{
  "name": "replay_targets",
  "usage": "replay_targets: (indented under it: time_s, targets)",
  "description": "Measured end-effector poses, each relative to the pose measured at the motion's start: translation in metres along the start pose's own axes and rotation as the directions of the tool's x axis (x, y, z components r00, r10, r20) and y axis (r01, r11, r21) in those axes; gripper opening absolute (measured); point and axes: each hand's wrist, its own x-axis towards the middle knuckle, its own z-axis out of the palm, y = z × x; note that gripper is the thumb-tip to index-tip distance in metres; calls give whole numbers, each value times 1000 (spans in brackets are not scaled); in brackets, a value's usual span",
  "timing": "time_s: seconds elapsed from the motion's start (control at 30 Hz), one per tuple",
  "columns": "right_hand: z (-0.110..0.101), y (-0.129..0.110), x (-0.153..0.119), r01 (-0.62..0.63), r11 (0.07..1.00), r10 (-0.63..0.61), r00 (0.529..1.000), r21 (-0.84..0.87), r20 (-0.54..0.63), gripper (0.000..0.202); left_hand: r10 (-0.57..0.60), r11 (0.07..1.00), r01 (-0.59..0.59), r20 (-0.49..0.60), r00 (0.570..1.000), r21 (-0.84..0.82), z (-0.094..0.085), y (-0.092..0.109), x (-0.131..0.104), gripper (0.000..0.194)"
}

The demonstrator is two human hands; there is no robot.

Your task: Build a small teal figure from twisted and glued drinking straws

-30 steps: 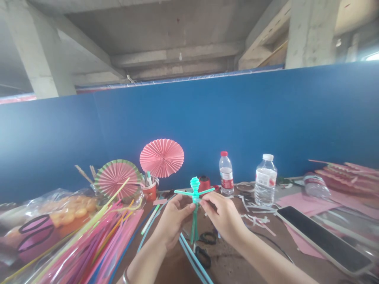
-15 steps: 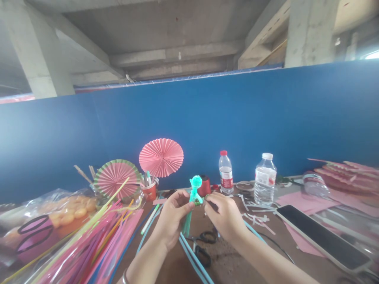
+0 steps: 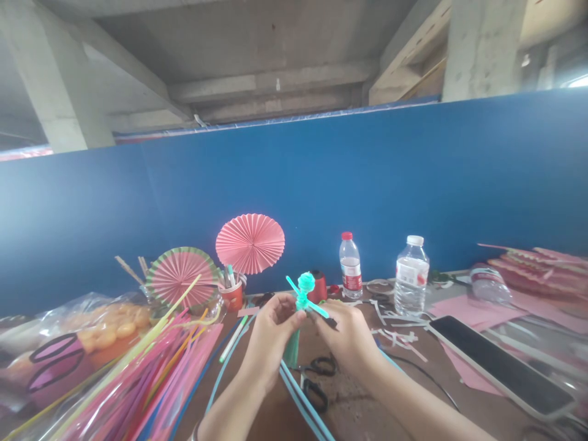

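A small turquoise pipe-cleaner figure (image 3: 306, 283) stands upright between my hands, with a round coiled top and a strip crossing it slantwise. My left hand (image 3: 278, 324) pinches its lower part between thumb and fingers. Green strands hang below that grip. From the right, my right hand (image 3: 342, 327) has its fingers closed at the figure's base, near the lower end of the slanting strip. What lies between those right fingertips is hidden. Black-handled scissors (image 3: 315, 392) lie on the brown table (image 3: 362, 404) beneath my hands.
Colourful pipe cleaners (image 3: 169, 367) lie at left, near pink folded fans (image 3: 250, 244) and a cup of pens (image 3: 232, 296). Behind stand a red spool (image 3: 318, 285) and two bottles (image 3: 351, 269). A phone (image 3: 500, 364) rests on pink paper at right, near white scraps.
My right hand has moved slightly left, closer to my left hand. The turquoise figure has turned, and its strip now shows as a long slanting bar across it.
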Motion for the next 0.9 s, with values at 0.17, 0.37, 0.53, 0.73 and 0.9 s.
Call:
replay_targets:
  time_s: [0.17,0.37,0.53,0.73,0.9]
  targets:
    - [0,-1,1,-23,999,22,1000,41,21,31,-41,997,41,1,999,-63,1,3,-1,13]
    - [2,-2,2,-42,997,38,998,69,57,38,-15,1000,16,-84,996,3,-2,-2,1,14]
    - [-4,-3,4,-88,991,77,991,104,110,16,-33,999,28,-110,993,-46,-5,-4,4,17]
    - [-20,4,12,-161,987,155,963,13,220,12,-92,990,70,-183,979,-125,-14,3,9,22]
    - [-30,5,14,-137,989,148,951,-61,271,12,-45,992,14,-234,971,-129,-26,1,16,24]
